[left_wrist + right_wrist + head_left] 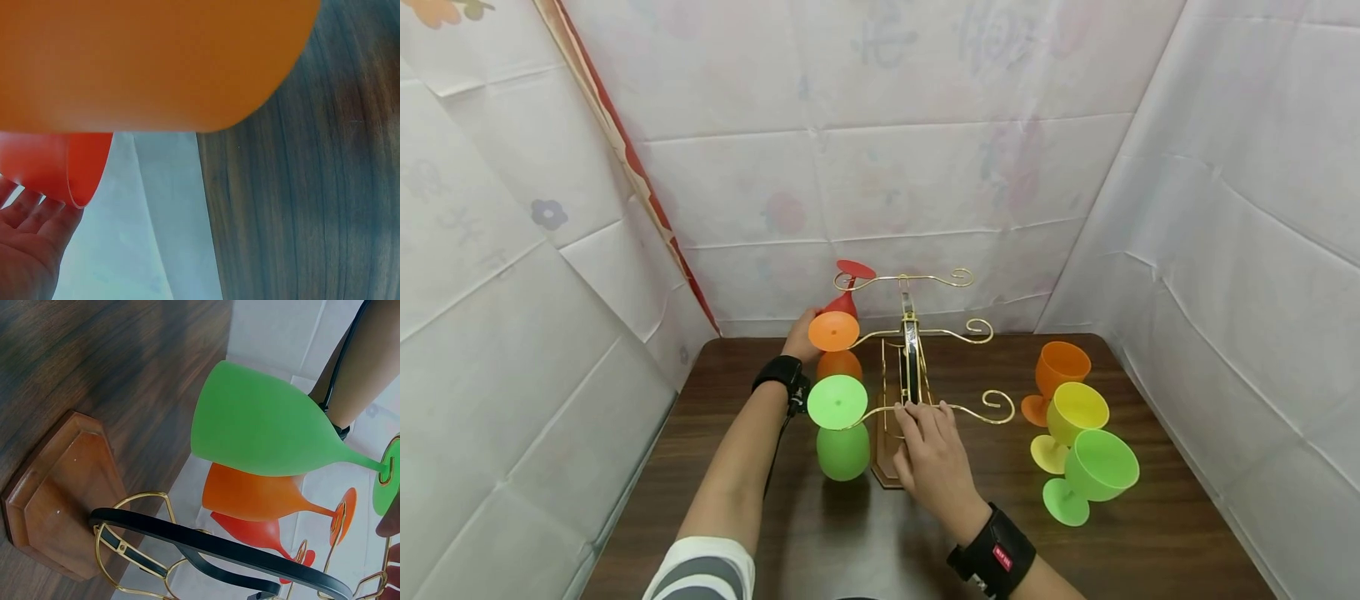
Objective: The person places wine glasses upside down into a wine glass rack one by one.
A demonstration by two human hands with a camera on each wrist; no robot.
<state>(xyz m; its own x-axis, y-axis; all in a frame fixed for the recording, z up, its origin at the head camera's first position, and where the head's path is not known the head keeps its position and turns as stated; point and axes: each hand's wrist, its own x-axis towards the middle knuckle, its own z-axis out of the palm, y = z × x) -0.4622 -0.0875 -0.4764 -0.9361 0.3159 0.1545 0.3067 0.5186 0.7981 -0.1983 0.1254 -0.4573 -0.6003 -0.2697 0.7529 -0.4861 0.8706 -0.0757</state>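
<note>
A gold wire goblet rack [911,333] with curled arms stands on a wooden base [69,500]. At its back left arm my left hand [802,337] holds an upside-down red goblet [842,305] by the bowl; the left wrist view shows fingers [53,222] against the bowl, the thumb hidden. The red foot is at the wire. An orange goblet [833,332] and a green goblet [842,454] hang upside down from the middle and front left arms. My right hand [934,454] grips the front arm near the rack's centre, fingertips partly out of the right wrist view.
On the right of the dark wooden table [985,517] stand an orange goblet [1062,367], a yellow goblet [1077,414] and a green goblet [1101,467], tilted in the view. The right arms of the rack hold nothing. White sheeting [880,183] encloses the back and sides.
</note>
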